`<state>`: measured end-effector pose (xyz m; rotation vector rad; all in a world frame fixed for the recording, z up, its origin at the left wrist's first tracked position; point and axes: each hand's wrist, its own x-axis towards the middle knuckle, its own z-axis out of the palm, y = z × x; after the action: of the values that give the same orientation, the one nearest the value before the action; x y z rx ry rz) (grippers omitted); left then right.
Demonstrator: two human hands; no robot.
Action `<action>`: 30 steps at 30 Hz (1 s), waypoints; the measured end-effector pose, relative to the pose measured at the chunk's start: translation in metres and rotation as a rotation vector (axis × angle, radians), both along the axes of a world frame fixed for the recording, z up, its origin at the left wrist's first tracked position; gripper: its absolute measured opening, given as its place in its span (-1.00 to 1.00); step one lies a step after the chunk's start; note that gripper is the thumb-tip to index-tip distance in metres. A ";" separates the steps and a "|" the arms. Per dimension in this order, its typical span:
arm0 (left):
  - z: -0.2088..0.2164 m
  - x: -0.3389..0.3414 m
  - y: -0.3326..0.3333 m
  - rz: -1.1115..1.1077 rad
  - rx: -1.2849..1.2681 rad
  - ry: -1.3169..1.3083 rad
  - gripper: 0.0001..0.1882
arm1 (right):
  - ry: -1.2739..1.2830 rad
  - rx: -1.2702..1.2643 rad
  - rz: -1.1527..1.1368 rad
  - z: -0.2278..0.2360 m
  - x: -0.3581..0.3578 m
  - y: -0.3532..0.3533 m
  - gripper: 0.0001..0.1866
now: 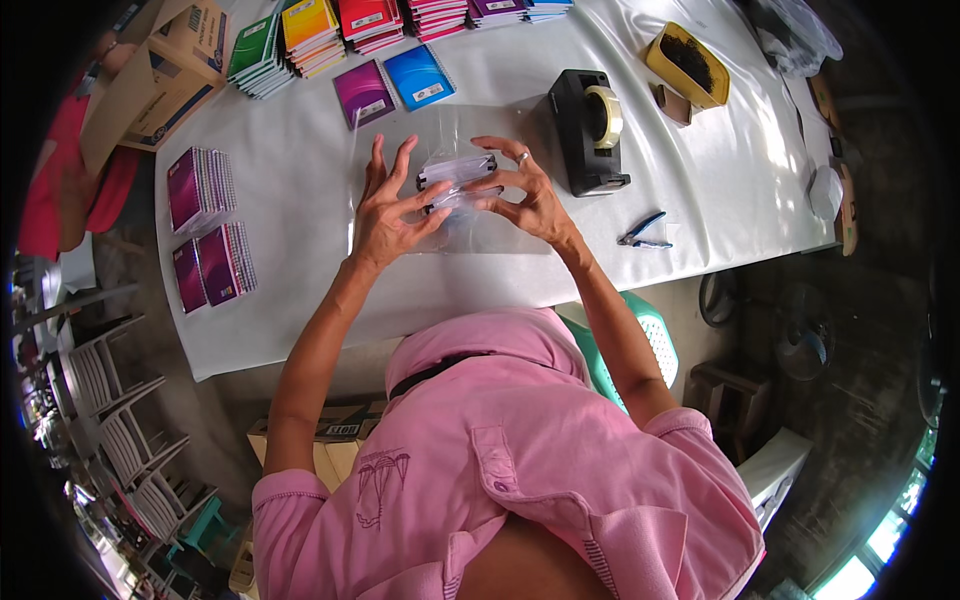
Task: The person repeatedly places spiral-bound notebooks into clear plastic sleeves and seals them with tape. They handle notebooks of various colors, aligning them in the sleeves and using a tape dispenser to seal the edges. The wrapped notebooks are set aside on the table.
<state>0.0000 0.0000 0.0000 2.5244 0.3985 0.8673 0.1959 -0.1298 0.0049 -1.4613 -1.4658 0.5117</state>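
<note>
Between my hands, on the near part of the table, is a small bundle (pixel 456 170) with white edges and dark corners, wrapped in clear plastic. My left hand (pixel 388 208) holds its left end with thumb and forefinger, while the other fingers are raised and spread. From the other side my right hand (pixel 528 196), with a ring on one finger, presses thumb and fingers on the bundle and its plastic. A clear plastic sheet (pixel 385 160) lies beneath. Just beyond it are a purple notebook (pixel 364 93) and a blue notebook (pixel 419 76).
A black tape dispenser (pixel 585 150) stands right of my hands, with blue-handled nippers (pixel 645 231) nearer. A yellow tub (pixel 687 63) sits far right. Notebook stacks (pixel 318 35) line the far edge; purple notebooks (pixel 212 265) lie left. Another person (pixel 68 185) is beside a cardboard box (pixel 165 75).
</note>
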 end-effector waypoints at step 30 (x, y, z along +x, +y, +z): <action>0.051 0.005 0.004 -0.180 0.216 0.486 -0.47 | 0.122 -0.166 0.132 0.022 0.011 0.026 -0.76</action>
<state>0.0054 0.0038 0.0514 2.9094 0.2251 0.2303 0.2073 -0.1033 0.0271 -1.4395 -1.4565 0.8060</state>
